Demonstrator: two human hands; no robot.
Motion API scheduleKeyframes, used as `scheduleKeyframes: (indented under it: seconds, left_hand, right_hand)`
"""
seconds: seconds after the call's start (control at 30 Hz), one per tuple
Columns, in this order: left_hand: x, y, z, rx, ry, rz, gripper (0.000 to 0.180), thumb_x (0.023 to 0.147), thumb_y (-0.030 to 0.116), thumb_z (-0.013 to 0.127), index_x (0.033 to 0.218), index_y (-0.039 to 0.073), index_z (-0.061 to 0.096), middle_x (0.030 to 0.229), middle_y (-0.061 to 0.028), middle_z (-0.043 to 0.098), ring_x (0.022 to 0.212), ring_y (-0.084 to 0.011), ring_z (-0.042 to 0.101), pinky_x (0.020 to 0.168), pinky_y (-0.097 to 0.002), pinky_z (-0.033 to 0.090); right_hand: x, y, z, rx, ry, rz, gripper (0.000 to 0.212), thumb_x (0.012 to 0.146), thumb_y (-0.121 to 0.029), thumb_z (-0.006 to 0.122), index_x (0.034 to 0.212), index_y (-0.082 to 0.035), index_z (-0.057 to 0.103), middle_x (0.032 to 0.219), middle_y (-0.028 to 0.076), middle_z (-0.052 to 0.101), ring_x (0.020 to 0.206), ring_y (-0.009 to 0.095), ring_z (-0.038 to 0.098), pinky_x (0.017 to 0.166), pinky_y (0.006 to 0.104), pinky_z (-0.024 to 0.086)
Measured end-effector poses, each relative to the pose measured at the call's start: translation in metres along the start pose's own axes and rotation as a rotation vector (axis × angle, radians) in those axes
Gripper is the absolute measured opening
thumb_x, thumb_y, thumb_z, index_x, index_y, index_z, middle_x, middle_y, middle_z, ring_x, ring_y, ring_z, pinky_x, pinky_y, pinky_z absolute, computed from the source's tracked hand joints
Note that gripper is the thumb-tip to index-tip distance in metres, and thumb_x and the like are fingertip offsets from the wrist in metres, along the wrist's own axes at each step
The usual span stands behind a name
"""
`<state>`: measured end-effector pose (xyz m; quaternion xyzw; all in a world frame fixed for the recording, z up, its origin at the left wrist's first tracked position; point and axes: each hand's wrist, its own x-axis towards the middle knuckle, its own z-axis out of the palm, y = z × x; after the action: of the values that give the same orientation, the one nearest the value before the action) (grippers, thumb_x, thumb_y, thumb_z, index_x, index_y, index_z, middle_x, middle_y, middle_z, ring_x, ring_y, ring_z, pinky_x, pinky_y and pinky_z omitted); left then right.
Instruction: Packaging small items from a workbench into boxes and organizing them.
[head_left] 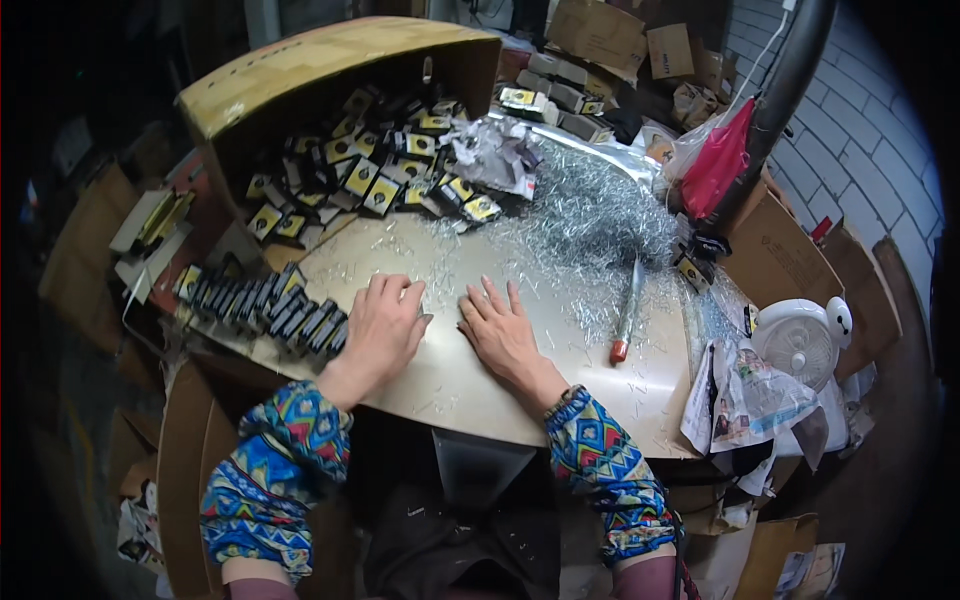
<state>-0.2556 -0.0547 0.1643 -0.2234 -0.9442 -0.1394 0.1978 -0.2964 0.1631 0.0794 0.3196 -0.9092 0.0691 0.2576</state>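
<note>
My left hand (383, 325) rests on the pale worktable (450, 395), its fingers bent and the thumb apart from them, with nothing visible in it. It is next to a row of small dark boxes (290, 315) standing at the table's left edge. To its right, my right hand (500, 332) lies palm down with the fingers spread, touching the tabletop and holding nothing. Small shiny metal pins, perhaps nails, are scattered around both hands. A large heap of the same pins (600, 215) covers the far right of the table.
A big open carton (340, 60) lies on its side at the back left, with many small black-and-yellow boxes (360, 178) spilling out. A rod with a red end (620, 350) lies near the heap. At right stand a white fan (797, 345) and crumpled newspaper (750, 395).
</note>
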Motion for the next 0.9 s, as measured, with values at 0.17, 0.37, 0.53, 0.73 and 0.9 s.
scheduleKeyframes:
  seconds: [0.17,0.37,0.53,0.73,0.9]
  left_hand:
    - [0.099,-0.064,0.049,0.021,-0.105,0.108,0.034,0.087,0.024,0.069,0.111,0.001,0.061,0.110,-0.0167,0.058,0.106,-0.0351,0.054,0.091,-0.0449,0.046]
    - [0.221,-0.086,0.142,-0.028,-0.266,-0.063,0.038,0.084,0.030,0.067,0.108,0.000,0.066,0.110,-0.0237,0.066,0.110,-0.0417,0.061,0.094,-0.0495,0.050]
    - [0.245,-0.041,0.130,0.106,-0.605,-0.063,0.064,0.077,0.050,0.076,0.114,-0.001,0.068,0.111,-0.0222,0.070,0.106,-0.0360,0.067,0.092,-0.0464,0.054]
    - [0.239,-0.003,0.081,-0.165,-0.878,-0.454,0.050,0.093,0.041,0.062,0.115,-0.003,0.069,0.082,-0.0217,0.072,0.086,-0.0372,0.072,0.079,-0.0456,0.058]
    - [0.185,-0.043,0.089,-0.063,-0.610,0.475,0.072,0.070,0.000,0.070,0.138,0.009,0.046,0.133,-0.0169,0.053,0.122,-0.0351,0.053,0.103,-0.0417,0.045]
  right_hand:
    - [-0.030,0.051,-0.004,0.022,-0.103,0.200,0.035,0.094,-0.026,0.063,0.123,-0.004,0.062,0.135,0.015,0.058,0.136,0.036,0.044,0.114,0.0581,0.029]
    - [-0.092,0.123,-0.035,0.063,0.067,0.481,0.043,0.094,-0.026,0.065,0.129,-0.002,0.060,0.140,0.024,0.052,0.135,0.040,0.044,0.113,0.0530,0.032]
    - [-0.107,0.140,-0.053,0.004,-0.134,0.540,0.048,0.095,-0.033,0.063,0.134,-0.006,0.059,0.145,0.026,0.047,0.136,0.042,0.040,0.114,0.0507,0.031]
    - [-0.098,0.137,-0.045,0.142,-0.178,0.577,0.048,0.096,-0.035,0.063,0.136,-0.009,0.058,0.150,0.022,0.044,0.141,0.041,0.036,0.117,0.0492,0.027]
    - [-0.089,0.111,-0.048,0.148,-0.213,0.407,0.048,0.096,-0.036,0.062,0.137,-0.011,0.057,0.149,0.022,0.043,0.141,0.043,0.035,0.116,0.0514,0.028]
